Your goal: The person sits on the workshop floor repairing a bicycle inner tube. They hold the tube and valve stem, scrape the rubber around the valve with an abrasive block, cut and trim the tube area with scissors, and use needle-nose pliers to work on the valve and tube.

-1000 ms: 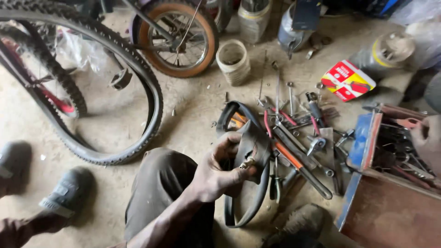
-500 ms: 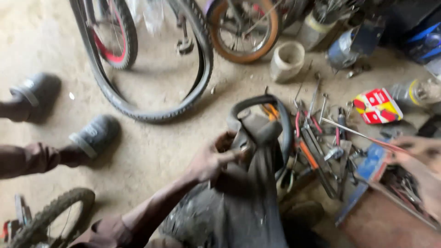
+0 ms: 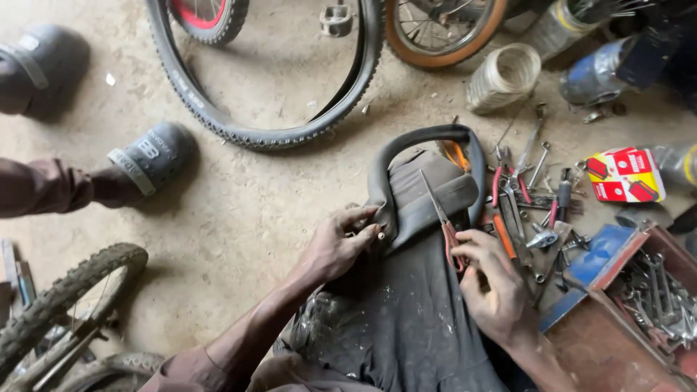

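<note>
Left hand [image 3: 335, 247] pinches the black inner tube [image 3: 406, 210] at its valve, fingers curled tight; right hand [image 3: 494, 279] grips red-handled scissors [image 3: 444, 221], fingers wrapped round the handles.

— What is that black thing on the knee?

— An inner tube [image 3: 425, 192], black rubber, flat and folded into a loop. It lies over the dark trousers; its small valve shows at the left side.

— And the tool?

— Pliers [image 3: 441, 221] with red handles, thin tips closed, pointing up across the tube.
</note>
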